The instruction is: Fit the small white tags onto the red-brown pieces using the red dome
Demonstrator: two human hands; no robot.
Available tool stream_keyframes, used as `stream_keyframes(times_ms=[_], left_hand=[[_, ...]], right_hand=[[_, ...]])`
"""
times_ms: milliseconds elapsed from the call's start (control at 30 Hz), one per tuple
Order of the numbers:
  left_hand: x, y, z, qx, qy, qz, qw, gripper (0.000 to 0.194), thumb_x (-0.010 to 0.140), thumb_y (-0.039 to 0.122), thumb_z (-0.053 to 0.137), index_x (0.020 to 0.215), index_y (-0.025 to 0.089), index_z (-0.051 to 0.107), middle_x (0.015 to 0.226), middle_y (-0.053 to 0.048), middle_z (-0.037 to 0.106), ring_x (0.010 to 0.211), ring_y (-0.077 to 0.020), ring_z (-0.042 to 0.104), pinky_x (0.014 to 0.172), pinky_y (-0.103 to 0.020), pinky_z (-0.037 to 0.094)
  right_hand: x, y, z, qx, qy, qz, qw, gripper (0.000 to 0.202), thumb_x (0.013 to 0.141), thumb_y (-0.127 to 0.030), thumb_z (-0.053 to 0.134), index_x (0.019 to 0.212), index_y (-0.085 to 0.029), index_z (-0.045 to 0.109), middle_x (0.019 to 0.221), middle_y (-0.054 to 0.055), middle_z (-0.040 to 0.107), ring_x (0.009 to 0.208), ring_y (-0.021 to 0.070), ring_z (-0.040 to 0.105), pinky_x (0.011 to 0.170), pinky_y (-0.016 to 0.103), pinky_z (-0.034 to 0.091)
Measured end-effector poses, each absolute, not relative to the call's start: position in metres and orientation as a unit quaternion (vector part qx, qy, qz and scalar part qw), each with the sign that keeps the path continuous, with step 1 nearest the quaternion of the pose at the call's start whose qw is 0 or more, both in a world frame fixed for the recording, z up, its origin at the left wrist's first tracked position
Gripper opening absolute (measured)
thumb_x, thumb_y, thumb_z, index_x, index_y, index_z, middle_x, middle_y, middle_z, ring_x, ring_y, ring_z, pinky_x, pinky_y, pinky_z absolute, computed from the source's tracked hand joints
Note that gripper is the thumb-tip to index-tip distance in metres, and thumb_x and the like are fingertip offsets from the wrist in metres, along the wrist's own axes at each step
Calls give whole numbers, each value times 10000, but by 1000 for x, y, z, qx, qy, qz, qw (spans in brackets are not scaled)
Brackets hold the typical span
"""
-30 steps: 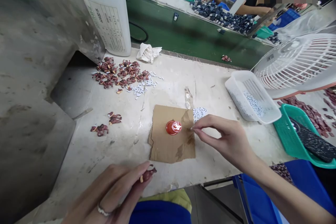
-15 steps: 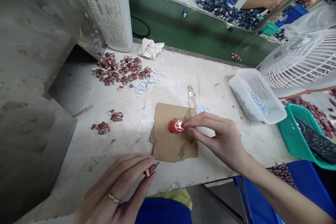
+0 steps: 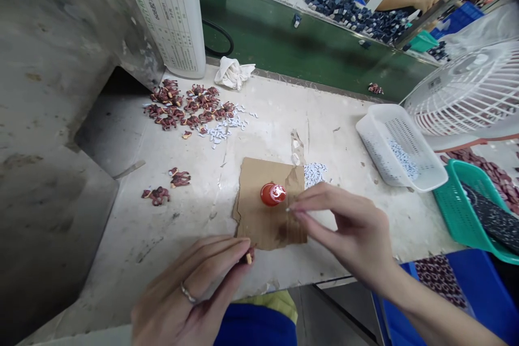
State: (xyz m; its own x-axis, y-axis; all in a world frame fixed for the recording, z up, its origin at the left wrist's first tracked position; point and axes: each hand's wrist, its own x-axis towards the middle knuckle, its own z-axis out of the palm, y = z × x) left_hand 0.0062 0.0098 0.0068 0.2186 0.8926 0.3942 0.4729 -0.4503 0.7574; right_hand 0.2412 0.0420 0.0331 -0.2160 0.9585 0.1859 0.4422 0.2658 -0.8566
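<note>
Brown figurine (image 3: 250, 255) is held just off the near edge of the cardboard (image 3: 259, 227), gripped between thumb and fingers of the left hand (image 3: 194, 289). The right hand (image 3: 357, 221) pinches a small pale piece (image 3: 288, 209) above the cardboard, near the red container (image 3: 268, 194) standing on it. Loose white pieces (image 3: 315, 174) lie at the cardboard's right edge. Two loose figurines (image 3: 157, 196) lie to the left; a white bottle (image 3: 178, 32) stands behind a larger figurine group (image 3: 167, 111).
</note>
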Motion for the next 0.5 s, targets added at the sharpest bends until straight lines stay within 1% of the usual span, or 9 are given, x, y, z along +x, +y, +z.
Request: stream_keyframes(times_ms=[100,200,333,500], left_hand=[[14,9,10,730,453,436,268,271,887,11,657,1095,185,671,1024,77,750,952,8,697,984,-47,504],[17,10,13,736,446,438,259,287,872,-4,665,1097,174,660,1023,67,745,967,8,691,984,-44,503],[18,12,14,734,433,445,273,304,863,-22,667,1107,160,656,1028,53,738,970,4,684,977,-50,509],[17,11,10,727,433,450,285,324,859,-40,660,1111,164,655,1027,58,736,985,-3,681,968,-73,528]], right_hand=[[228,27,38,-463,-682,404,397,238,890,-46,719,1028,-233,768,958,37,781,934,192,741,767,328,638],[221,19,38,-443,-665,442,407,251,883,-35,721,1046,-221,766,1016,47,780,995,195,746,822,327,651],[218,18,35,-435,-654,462,411,271,885,-26,717,1064,-224,763,1031,39,786,962,175,751,837,314,649],[218,20,32,-431,-647,472,417,274,882,-13,721,1071,-208,762,1018,36,785,949,156,746,842,287,637]])
